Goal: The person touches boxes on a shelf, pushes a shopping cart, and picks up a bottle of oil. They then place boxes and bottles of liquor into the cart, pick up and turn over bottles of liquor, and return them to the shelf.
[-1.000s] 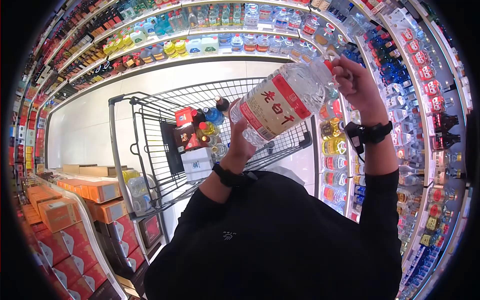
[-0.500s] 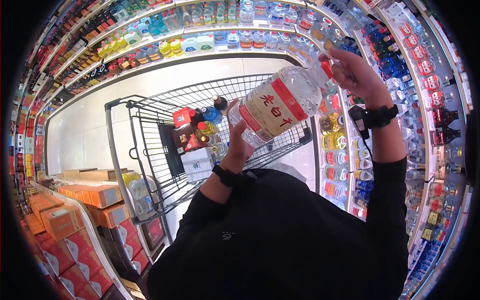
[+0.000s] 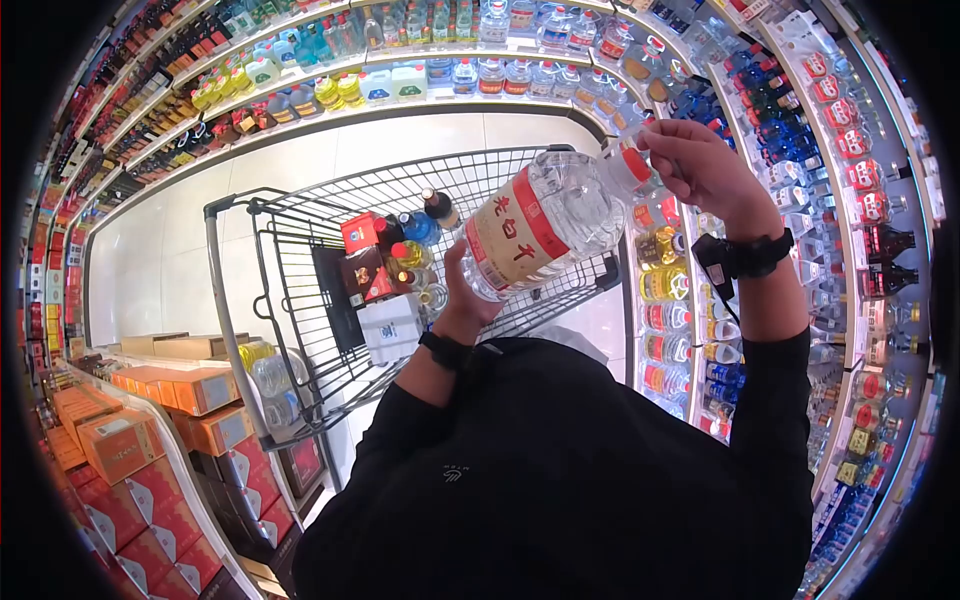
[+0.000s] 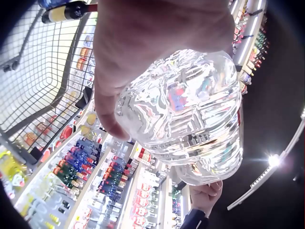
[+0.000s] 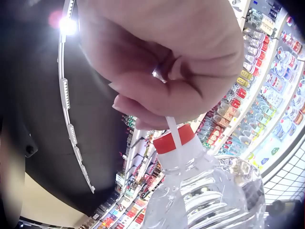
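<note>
A large clear plastic bottle [image 3: 575, 210] with a red cap and a red-and-cream label is held tilted above the shopping cart, cap end up and to the right. My left hand [image 3: 466, 293] grips it around its base; in the left wrist view that hand [image 4: 157, 43] curls over the ribbed clear bottom [image 4: 190, 114]. At the neck, my right hand [image 3: 710, 170] has its fingers curled. Up close in the right wrist view, the right hand [image 5: 167, 62] pinches a thin white plastic strip [image 5: 174, 131] that runs down past the red cap [image 5: 167, 142].
Below stands the wire cart [image 3: 290, 310], holding a dark bottle [image 3: 440, 208], a white box [image 3: 389, 330], a red box [image 3: 362, 232] and several other bottles. Stocked shelves [image 3: 440, 98] curve along the far side and right. Stacked cartons [image 3: 125, 440] stand at lower left.
The bottle has moved a little left and its cap end has dropped slightly, with its label turned further left. My right hand has come along left and down with the neck.
</note>
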Tool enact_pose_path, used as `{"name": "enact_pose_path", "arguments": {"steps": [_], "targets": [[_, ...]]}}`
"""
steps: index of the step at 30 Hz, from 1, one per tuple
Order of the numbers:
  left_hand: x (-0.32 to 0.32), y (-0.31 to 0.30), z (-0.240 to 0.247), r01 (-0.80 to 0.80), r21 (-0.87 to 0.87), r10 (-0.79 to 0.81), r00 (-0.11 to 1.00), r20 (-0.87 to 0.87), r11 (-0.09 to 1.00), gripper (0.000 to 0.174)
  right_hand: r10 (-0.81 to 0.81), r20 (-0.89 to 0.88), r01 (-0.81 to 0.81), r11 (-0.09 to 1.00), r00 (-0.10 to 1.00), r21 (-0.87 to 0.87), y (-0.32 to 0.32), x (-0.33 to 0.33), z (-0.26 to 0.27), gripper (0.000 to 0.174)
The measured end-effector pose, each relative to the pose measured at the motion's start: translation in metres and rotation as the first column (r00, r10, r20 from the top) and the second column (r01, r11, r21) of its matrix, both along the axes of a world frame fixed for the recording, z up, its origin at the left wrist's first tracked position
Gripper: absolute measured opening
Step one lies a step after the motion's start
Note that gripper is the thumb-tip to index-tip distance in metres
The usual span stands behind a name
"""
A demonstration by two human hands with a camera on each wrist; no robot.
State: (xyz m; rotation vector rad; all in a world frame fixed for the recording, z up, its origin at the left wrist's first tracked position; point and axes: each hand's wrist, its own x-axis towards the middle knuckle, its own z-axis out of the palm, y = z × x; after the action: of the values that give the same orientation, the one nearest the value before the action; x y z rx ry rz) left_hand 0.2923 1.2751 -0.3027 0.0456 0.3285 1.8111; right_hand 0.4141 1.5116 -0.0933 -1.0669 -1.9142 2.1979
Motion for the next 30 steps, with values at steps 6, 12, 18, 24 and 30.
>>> {"name": "enact_pose_path", "arguments": {"steps": [6,12,18,24,30], "targets": [[-0.007,0.0,0.007,0.122,0.044,-0.127,0.985,0.117,0.992,0.078,0.055,-0.02,-0.056,0.998,0.998,-0.028,-0.014,-0.002,0.008,0.018],[-0.007,0.003,-0.021,0.209,0.184,-0.238,0.959,0.152,0.961,0.082,0.09,0.078,-0.089,0.996,0.993,-0.021,-0.021,-0.005,0.014,0.017],[-0.005,0.015,-0.025,0.323,0.088,-0.334,0.913,0.234,0.942,0.083,0.157,0.175,-0.189,0.965,0.972,0.184,-0.033,-0.007,0.015,0.025],[0.003,0.03,-0.042,0.421,0.025,-0.398,0.835,0.379,0.907,0.073,0.323,0.172,-0.365,0.841,0.931,0.4,-0.041,0.003,0.017,0.034],[-0.001,0.046,-0.059,0.381,0.065,-0.384,0.883,0.271,0.922,0.072,-0.018,0.146,-0.014,0.977,0.989,0.211,-0.041,0.014,0.015,0.027]]}}
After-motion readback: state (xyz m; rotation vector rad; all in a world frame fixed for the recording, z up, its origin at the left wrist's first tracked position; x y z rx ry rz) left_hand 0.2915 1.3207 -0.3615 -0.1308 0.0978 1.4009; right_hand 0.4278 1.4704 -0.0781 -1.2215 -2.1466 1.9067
